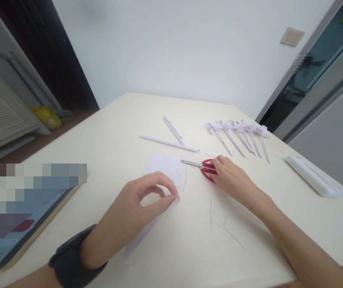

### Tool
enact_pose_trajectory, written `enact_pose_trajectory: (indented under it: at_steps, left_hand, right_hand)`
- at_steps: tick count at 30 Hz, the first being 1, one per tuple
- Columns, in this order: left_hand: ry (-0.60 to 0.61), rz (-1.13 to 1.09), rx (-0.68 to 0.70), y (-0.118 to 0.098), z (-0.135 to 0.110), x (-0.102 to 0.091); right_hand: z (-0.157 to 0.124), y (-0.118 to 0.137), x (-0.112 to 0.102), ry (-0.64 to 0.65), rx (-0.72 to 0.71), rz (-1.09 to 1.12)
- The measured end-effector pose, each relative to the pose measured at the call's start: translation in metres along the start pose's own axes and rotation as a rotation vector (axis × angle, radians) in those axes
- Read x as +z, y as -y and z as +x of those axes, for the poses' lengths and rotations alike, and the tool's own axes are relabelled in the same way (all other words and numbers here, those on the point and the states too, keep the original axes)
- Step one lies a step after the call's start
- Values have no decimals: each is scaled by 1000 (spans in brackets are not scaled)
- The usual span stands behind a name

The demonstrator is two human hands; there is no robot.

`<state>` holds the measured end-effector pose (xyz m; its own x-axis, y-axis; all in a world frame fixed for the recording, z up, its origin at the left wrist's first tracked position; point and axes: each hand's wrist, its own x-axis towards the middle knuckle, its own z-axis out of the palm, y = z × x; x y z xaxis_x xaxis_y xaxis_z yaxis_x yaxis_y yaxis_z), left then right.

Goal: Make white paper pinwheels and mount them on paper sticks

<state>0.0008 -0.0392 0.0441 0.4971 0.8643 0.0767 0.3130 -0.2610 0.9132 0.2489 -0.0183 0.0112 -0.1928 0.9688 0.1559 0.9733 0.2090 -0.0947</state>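
Note:
My left hand [149, 196], with a black band on its wrist, pinches the corner of a thin white sheet of paper [139, 239] between thumb and index finger. Most of that sheet is behind the hand. My right hand [233, 176] has its fingers on the red handles of a pair of scissors [209, 171]. The silver blades point left, nearly together, above the edge of a white paper square [163, 163] lying on the table. Thin paper trimmings [211, 214] are scattered below the scissors.
Rolled paper sticks [169, 144] lie past the square. Several white paper pinwheels [237, 134] on sticks form a row at the back right. A white packet [312, 176] rests near the right edge; a tablet-like device [36, 224] with a blurred screen occupies the left.

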Motion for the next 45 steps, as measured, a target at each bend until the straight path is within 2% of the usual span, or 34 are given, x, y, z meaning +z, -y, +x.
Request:
enact_pose_trajectory:
  at_steps: [8,13,15,18,20,22,24,26,29,31,34,36,40,45]
  left_hand:
    - [-79,-8,0,4,-2,1]
    - [-156,-44,-8,7,0,1]
    - [-151,-67,-26,9,0,0]
    - [-155,-89,-46,13,0,-2]
    - [-171,-98,-51,14,0,-2]
    - [-168,-105,-48,15,-1,-2]
    - [-170,-115,-22,15,-1,-2]
    - [-170,-116,16,15,-1,-1]
    - [-176,-93,65,15,-1,-1]
    - [-179,-57,91,15,-2,-1]
    - [-185,7,135,14,-4,0]
    - [-193,48,161,14,-5,1]
    - [-200,99,206,14,-8,3]
    - [-201,110,229,15,-9,5]
  right_hand:
    - [2,-1,-5,54,88,69]
    - [-1,6,-11,77,95,179]
    - [-3,14,-13,77,86,310]
    - [-10,31,-14,68,84,713]
    - [-15,45,-14,140,69,964]
    - [-21,58,-14,211,44,1125]
    - [-26,66,-14,232,23,1204]
    - [-30,68,-15,318,-21,1249]
    - [-32,61,-17,465,-116,1280]
    - [-32,54,-21,487,-173,1285]
    - [-33,51,-29,460,-214,1236]
    - [-34,55,-31,405,-174,1166]
    - [-33,68,-27,133,-39,989]
    - [-31,72,-16,37,-76,900]
